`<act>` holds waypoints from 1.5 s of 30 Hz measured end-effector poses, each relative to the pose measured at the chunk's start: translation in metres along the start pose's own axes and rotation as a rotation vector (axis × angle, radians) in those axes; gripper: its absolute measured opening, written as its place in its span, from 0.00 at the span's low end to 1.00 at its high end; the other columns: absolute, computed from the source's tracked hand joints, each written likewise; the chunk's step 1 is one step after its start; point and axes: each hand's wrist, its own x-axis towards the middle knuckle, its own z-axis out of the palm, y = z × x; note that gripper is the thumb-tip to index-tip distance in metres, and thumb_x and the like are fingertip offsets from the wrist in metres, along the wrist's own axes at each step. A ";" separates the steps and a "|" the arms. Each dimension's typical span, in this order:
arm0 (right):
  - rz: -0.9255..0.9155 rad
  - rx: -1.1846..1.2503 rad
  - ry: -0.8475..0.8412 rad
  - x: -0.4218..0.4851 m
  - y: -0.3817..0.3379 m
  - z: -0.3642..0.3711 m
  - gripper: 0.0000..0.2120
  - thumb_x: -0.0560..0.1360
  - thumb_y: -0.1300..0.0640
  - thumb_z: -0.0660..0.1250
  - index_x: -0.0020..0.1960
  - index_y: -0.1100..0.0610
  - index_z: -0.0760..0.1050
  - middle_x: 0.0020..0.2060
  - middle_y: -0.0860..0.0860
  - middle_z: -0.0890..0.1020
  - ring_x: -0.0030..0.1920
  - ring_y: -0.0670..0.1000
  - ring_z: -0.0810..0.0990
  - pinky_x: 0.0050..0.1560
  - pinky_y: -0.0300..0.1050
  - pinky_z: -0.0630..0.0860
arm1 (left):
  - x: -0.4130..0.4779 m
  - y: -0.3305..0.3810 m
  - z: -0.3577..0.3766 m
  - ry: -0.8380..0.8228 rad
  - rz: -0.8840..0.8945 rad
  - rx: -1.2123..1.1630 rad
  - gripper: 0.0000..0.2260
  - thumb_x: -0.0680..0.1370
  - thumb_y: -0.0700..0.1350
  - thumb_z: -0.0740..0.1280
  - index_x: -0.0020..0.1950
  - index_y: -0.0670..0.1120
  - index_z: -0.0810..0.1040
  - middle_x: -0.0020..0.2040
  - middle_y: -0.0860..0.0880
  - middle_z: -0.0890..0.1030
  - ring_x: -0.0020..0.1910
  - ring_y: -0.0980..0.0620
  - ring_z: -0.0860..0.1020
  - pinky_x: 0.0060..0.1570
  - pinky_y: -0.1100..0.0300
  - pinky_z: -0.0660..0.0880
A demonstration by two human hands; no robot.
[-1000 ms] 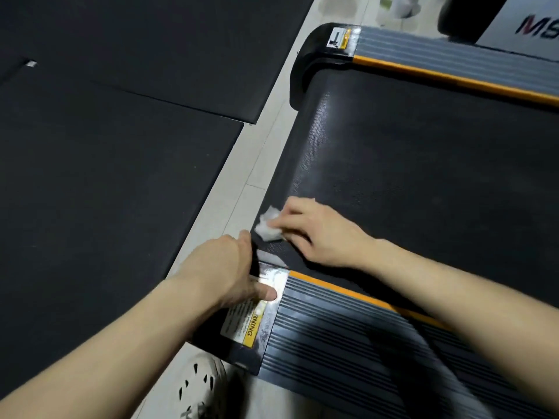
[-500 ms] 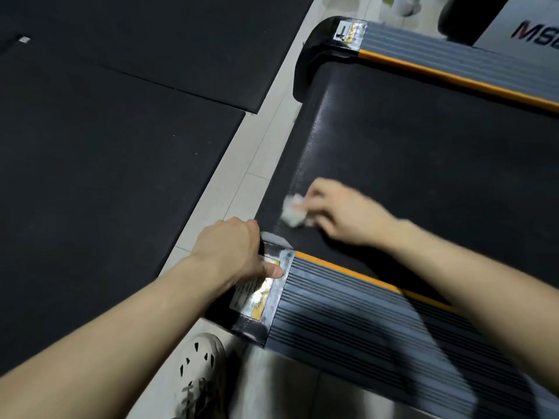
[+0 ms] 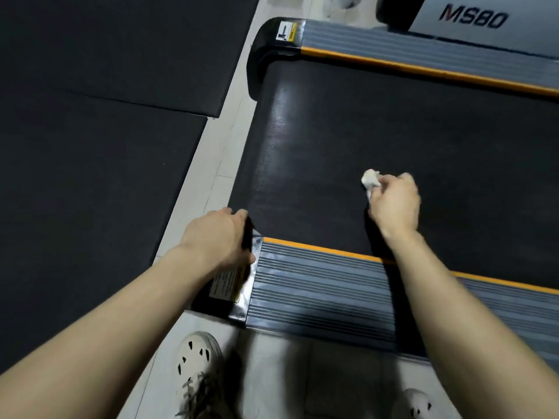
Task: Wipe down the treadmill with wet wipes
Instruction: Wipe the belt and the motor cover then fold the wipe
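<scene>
— What do you count?
— One treadmill (image 3: 257, 55), one wipe (image 3: 370, 178), two bare hands. Two ribbed grey rails (image 3: 317, 282) (image 3: 393, 43) edged in orange, two stickers (image 3: 227, 285) (image 3: 286, 31), two black mats (image 3: 90, 176) (image 3: 136, 40) out past the left knuckles, and two pale shoes (image 3: 198, 367) (image 3: 419, 400) on the tiles.
— And the wipe?
— White, crumpled into a small wad. The right hand (image 3: 394, 204) has its fingers curled in, pinching it. The wad pokes out just ahead of the fingertips, low over the middle of the belt (image 3: 332, 131). I can't tell whether it touches.
— The other hand?
— The left hand (image 3: 217, 237) grips the treadmill's near corner, fingers curled over the edge, thumb lying along the cap. One sticker sits just behind that thumb, half under the wrist.
— The belt itself?
— Matte black, finely dimpled, with a pale sheen ahead of the left fingers.
— Any writing?
— "MS80" on a light panel (image 3: 473, 16), far beyond the right fingertips. The sticker print is too small to read.
</scene>
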 end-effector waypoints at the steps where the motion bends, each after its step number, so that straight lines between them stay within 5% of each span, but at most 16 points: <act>1: -0.020 0.023 -0.005 -0.013 -0.010 0.003 0.12 0.81 0.54 0.67 0.61 0.52 0.85 0.51 0.58 0.77 0.51 0.66 0.81 0.53 0.54 0.78 | 0.001 0.004 -0.001 -0.007 0.036 0.003 0.31 0.71 0.63 0.75 0.69 0.52 0.72 0.61 0.47 0.78 0.60 0.43 0.79 0.54 0.47 0.80; 4: -0.435 0.270 -0.361 -0.065 -0.066 0.017 0.12 0.79 0.50 0.70 0.61 0.45 0.85 0.44 0.54 0.76 0.46 0.57 0.79 0.46 0.50 0.73 | 0.004 0.018 -0.008 -0.092 0.057 0.016 0.44 0.67 0.71 0.75 0.76 0.51 0.67 0.69 0.45 0.75 0.67 0.43 0.77 0.63 0.44 0.79; 6: -0.543 0.324 -0.490 -0.076 -0.073 0.020 0.15 0.78 0.53 0.71 0.62 0.43 0.85 0.46 0.52 0.75 0.47 0.54 0.78 0.50 0.49 0.74 | 0.005 0.028 -0.010 -0.144 0.052 0.057 0.52 0.65 0.77 0.73 0.80 0.50 0.63 0.75 0.43 0.72 0.73 0.43 0.73 0.69 0.45 0.75; 9: -0.350 0.199 -0.246 -0.045 -0.013 0.013 0.14 0.79 0.53 0.69 0.63 0.47 0.84 0.49 0.54 0.75 0.48 0.58 0.81 0.53 0.51 0.78 | 0.006 0.046 -0.009 -0.156 0.056 0.109 0.56 0.67 0.79 0.70 0.84 0.47 0.57 0.83 0.41 0.63 0.80 0.41 0.66 0.76 0.45 0.68; 13: 0.141 0.054 0.052 -0.005 0.057 -0.011 0.12 0.83 0.51 0.65 0.62 0.54 0.83 0.55 0.59 0.75 0.52 0.66 0.81 0.55 0.55 0.78 | 0.013 0.065 -0.006 -0.049 0.043 0.062 0.49 0.73 0.77 0.64 0.84 0.47 0.58 0.82 0.39 0.62 0.80 0.39 0.64 0.76 0.44 0.67; 14: 0.050 0.079 0.038 -0.009 0.047 -0.009 0.12 0.83 0.49 0.65 0.62 0.50 0.83 0.52 0.55 0.75 0.51 0.64 0.81 0.53 0.53 0.77 | 0.017 0.065 -0.004 -0.028 0.017 0.039 0.50 0.73 0.77 0.64 0.84 0.46 0.56 0.83 0.38 0.59 0.81 0.39 0.63 0.76 0.43 0.67; 16: -0.432 0.217 -0.131 -0.037 0.008 0.005 0.10 0.82 0.46 0.68 0.60 0.42 0.84 0.47 0.43 0.72 0.48 0.53 0.78 0.49 0.46 0.73 | 0.025 0.063 0.000 -0.026 -0.051 -0.033 0.56 0.69 0.80 0.66 0.84 0.46 0.53 0.83 0.36 0.56 0.81 0.37 0.61 0.75 0.41 0.68; 19: -0.904 0.225 -0.509 -0.049 -0.023 0.021 0.09 0.80 0.46 0.71 0.57 0.46 0.86 0.48 0.43 0.73 0.48 0.50 0.77 0.50 0.48 0.75 | 0.035 0.058 0.004 -0.086 -0.105 -0.087 0.59 0.64 0.81 0.68 0.82 0.43 0.59 0.80 0.35 0.61 0.79 0.36 0.63 0.74 0.41 0.70; 21: -0.755 0.138 -0.387 0.005 -0.008 0.018 0.09 0.77 0.50 0.73 0.54 0.51 0.86 0.51 0.50 0.77 0.52 0.55 0.80 0.53 0.51 0.78 | 0.039 0.060 0.003 -0.112 -0.098 -0.052 0.58 0.65 0.81 0.68 0.82 0.43 0.60 0.79 0.36 0.62 0.79 0.35 0.63 0.74 0.42 0.70; 24: -0.173 0.093 -0.097 0.083 0.031 0.004 0.16 0.73 0.61 0.74 0.59 0.59 0.78 0.59 0.57 0.77 0.56 0.64 0.80 0.54 0.55 0.79 | 0.043 0.063 -0.001 -0.114 -0.086 -0.014 0.53 0.64 0.80 0.70 0.75 0.44 0.67 0.72 0.38 0.69 0.72 0.37 0.71 0.68 0.44 0.74; 26: -0.228 0.033 -0.109 0.089 0.029 0.012 0.15 0.76 0.58 0.71 0.61 0.61 0.76 0.59 0.57 0.77 0.56 0.64 0.80 0.52 0.55 0.77 | 0.045 0.065 -0.004 -0.126 -0.083 0.004 0.49 0.64 0.79 0.71 0.71 0.44 0.70 0.69 0.39 0.71 0.68 0.38 0.73 0.65 0.45 0.75; 29: -0.463 0.008 -0.219 0.081 0.022 0.018 0.09 0.78 0.51 0.67 0.51 0.56 0.82 0.52 0.50 0.78 0.52 0.57 0.79 0.50 0.51 0.76 | 0.049 0.066 -0.005 -0.138 -0.077 0.031 0.48 0.64 0.79 0.72 0.69 0.44 0.71 0.67 0.39 0.72 0.66 0.38 0.75 0.63 0.47 0.75; 37: -0.440 0.108 -0.425 0.081 0.035 -0.019 0.04 0.75 0.52 0.68 0.44 0.48 0.81 0.41 0.44 0.83 0.43 0.46 0.81 0.48 0.52 0.81 | 0.052 0.068 -0.013 -0.180 -0.110 0.007 0.46 0.56 0.81 0.73 0.61 0.50 0.77 0.61 0.45 0.77 0.59 0.43 0.79 0.58 0.49 0.80; 40: -0.334 0.234 -0.323 0.089 0.033 -0.028 0.06 0.76 0.56 0.65 0.46 0.48 0.81 0.38 0.44 0.83 0.41 0.46 0.81 0.44 0.47 0.80 | 0.060 0.068 -0.021 -0.121 -0.120 -0.052 0.40 0.55 0.81 0.73 0.54 0.53 0.82 0.52 0.50 0.85 0.52 0.47 0.83 0.53 0.50 0.82; 42: -0.285 0.343 -0.289 0.106 0.027 -0.032 0.08 0.76 0.58 0.66 0.47 0.48 0.82 0.39 0.42 0.83 0.43 0.43 0.81 0.45 0.44 0.78 | 0.069 0.078 -0.030 0.007 -0.118 -0.117 0.40 0.60 0.78 0.75 0.62 0.53 0.79 0.59 0.48 0.82 0.60 0.45 0.81 0.58 0.49 0.80; 45: -0.205 0.459 -0.196 0.148 0.018 -0.033 0.08 0.77 0.56 0.68 0.51 0.48 0.85 0.44 0.41 0.84 0.47 0.44 0.81 0.51 0.43 0.76 | 0.092 0.108 -0.044 0.093 -0.098 -0.128 0.55 0.61 0.74 0.79 0.81 0.54 0.63 0.77 0.42 0.69 0.76 0.41 0.70 0.71 0.44 0.73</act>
